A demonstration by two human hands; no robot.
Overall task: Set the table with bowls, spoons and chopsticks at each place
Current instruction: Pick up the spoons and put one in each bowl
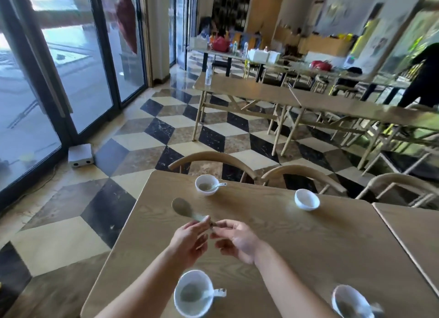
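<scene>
Over a pale wooden table (285, 241) in a tiled dining room, my two bare hands meet above the boards. My left hand (190, 240) has its fingers curled around the handle of a spoon (181, 207), whose blurred bowl points up and away to the left, off the tabletop. My right hand (240, 238) sits just beside the left, fingers loosely bent and pinched toward the handle's end; the blur keeps me from telling whether it truly grips the spoon or only touches it.

Four white bowls stand on the table. The far left bowl (206, 184) has a white spoon (218, 185) resting in it, handle pointing right. The far right bowl (307, 199) stands well apart from it. Near the table's front edge, between my forearms, the near left bowl (193, 294) holds a spoon with its handle (219, 292) jutting over the right rim. The near right bowl (350, 302), at the lower edge of the view, also seems to carry a spoon, though it is smeared.

Three curved wooden chair backs (211, 157) line the far side of the table. A second table (413, 232) abuts on the right. Glass doors (71, 68) run along the left.
</scene>
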